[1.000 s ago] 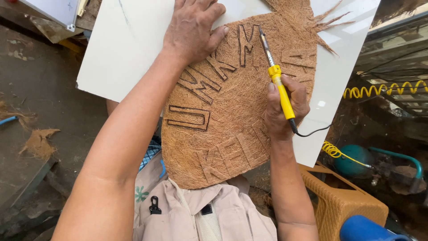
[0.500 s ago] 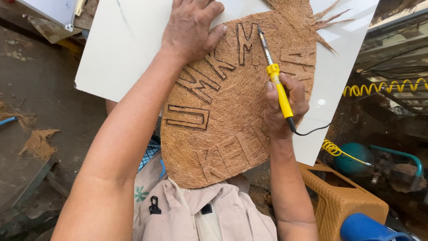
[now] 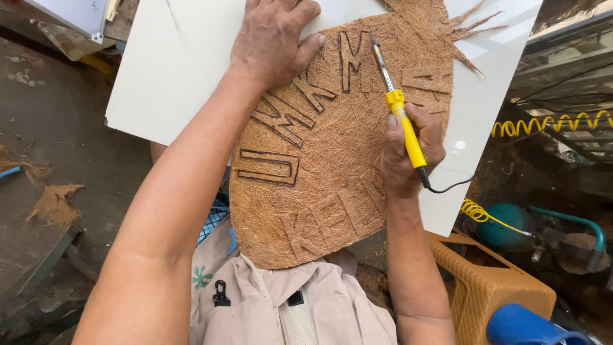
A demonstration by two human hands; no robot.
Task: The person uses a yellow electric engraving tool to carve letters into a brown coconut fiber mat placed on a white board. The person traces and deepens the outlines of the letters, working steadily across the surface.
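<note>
Coconut-fibre sheet [image 3: 332, 160], brown and coarse, lies on a white board [image 3: 172, 70] across the person's lap, with block letters scorched into it in an arc. Right hand [image 3: 408, 150] is closed around a yellow-handled soldering iron [image 3: 399, 115], its metal tip touching the fibre beside an upper letter; left hand [image 3: 271, 41] presses flat, fingers spread, on the sheet's upper edge. Good strokes call for a steady, slow tip and a firmly pinned sheet. Black cord [image 3: 447, 186] trails right off the board edge, where it could snag. Woven tan stool [image 3: 491, 287] and coiled yellow hose [image 3: 549, 124] crowd the right side.
</note>
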